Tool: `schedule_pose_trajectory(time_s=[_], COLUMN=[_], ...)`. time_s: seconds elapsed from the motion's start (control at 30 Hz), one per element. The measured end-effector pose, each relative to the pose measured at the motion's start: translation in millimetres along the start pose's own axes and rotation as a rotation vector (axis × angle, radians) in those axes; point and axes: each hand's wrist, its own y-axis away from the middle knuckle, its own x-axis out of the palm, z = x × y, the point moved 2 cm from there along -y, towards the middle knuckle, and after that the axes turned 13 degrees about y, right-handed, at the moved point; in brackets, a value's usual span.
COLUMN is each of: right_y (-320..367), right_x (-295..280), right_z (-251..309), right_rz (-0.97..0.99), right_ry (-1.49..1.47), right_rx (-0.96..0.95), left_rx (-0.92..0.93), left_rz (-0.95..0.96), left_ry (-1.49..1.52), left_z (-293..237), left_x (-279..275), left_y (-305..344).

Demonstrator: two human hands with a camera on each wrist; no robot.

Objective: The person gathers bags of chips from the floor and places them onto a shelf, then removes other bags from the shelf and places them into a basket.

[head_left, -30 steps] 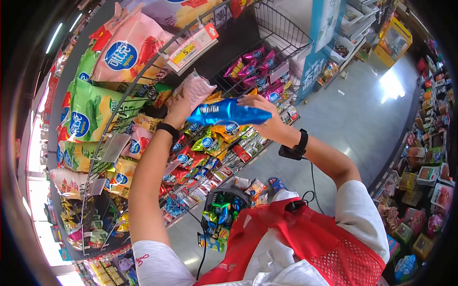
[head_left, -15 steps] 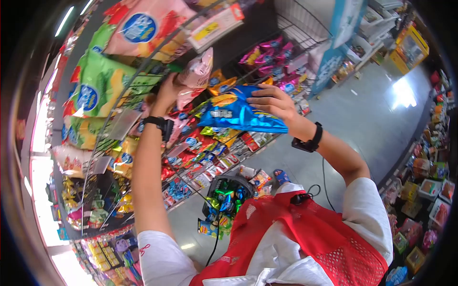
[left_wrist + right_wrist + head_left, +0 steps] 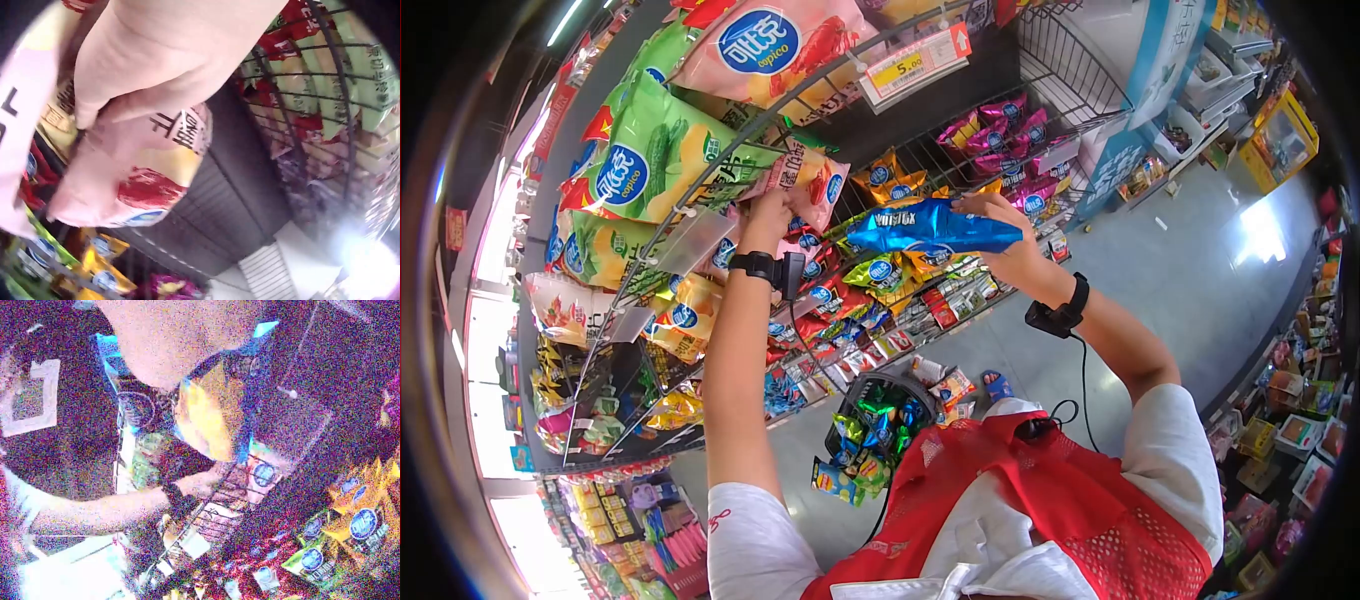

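Observation:
My left hand (image 3: 770,215) grips a pink chip bag (image 3: 818,188) close to the wire rack's front rail. From the left wrist view, the thumb and fingers press into the upper part of that pink bag, and its red picture faces the camera. Out over the lower shelf, my right hand (image 3: 1012,240) holds a shiny blue chip bag (image 3: 925,230) by one end, with the bag seen nearly edge-on. Heavy noise covers the right wrist view, where the blue bag's yellow chip picture (image 3: 209,419) shows below the hand.
Green chip bags (image 3: 650,160) and a large pink bag (image 3: 840,50) fill the rack beside a price tag (image 3: 912,65). Small purple bags (image 3: 995,150) lie on the shelf to the right. A dark basket (image 3: 925,395) holding several bags stands on the floor by the feet.
The pink bag stood more upright half a second ago and now tilts over with its logo showing. The blue bag's front turned toward the camera, then tipped back to nearly edge-on. The head view shifted.

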Motion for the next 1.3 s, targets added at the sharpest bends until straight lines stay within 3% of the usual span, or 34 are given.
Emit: schedule_pose_trajectory(time_s=[0.03,0.1,0.2,0.23,0.3,0.37,0.47,0.53,0.57,0.67,0.73,0.8,0.87,0.97,1.07,1.1,1.13,1.3], right_y=[1,6,8,9,12,10,17,18,15,2,-2,-5,-9,-12,-15,-14,-14,-5], right_x=[1,4,6,7,11,7,8,10,11,7,11,15,22,35,48,52,55,68], right_z=[0,-4,-4,-4,-7,-3,-7,-7,-6,6,6,7,13,19,27,31,35,37], right_rz=[-0.001,0.018,0.04,0.048,0.032,0.062,0.06,0.062,0.052,0.094,0.108,0.157,0.189,0.2,0.232,0.247,0.263,0.313], right_ry=[-0.024,-0.058,-0.089,-0.094,-0.087,-0.071,-0.12,-0.16,-0.201,-0.377,-0.469,-0.465,-0.5,-0.592,-0.653,-0.67,-0.686,-0.626], right_rx=[0.047,0.156,0.259,0.284,0.257,0.275,0.303,0.387,0.422,0.618,0.706,0.689,0.676,0.677,0.688,0.692,0.696,0.651], left_rx=[0.068,-0.072,-0.461,-0.717,-0.85,-0.005,0.135,-0.249,-0.258,-0.375,-0.093,-0.002,0.301,0.17,0.382,0.367,0.202,-0.022], left_rz=[0.034,0.093,0.086,-0.034,-0.185,-0.18,-0.281,-0.378,-0.41,-0.527,-0.557,-0.65,-0.257,-0.027,-0.065,-0.096,-0.176,-0.4], left_ry=[0.576,1.042,1.334,1.483,1.665,0.924,0.786,1.349,1.498,1.486,0.999,1.09,0.968,1.632,1.611,1.539,1.537,1.362], left_z=[-3,-6,-4,-44,-65,23,-32,-38,-35,-38,-92,-160,-169,-192,-193,-196,-204,-200], left_x=[8,20,21,4,-5,14,-6,-7,-3,-5,-10,-13,4,14,15,15,15,19], left_y=[2,3,-9,-3,5,-31,-3,-7,-7,2,57,101,120,137,139,145,150,162])
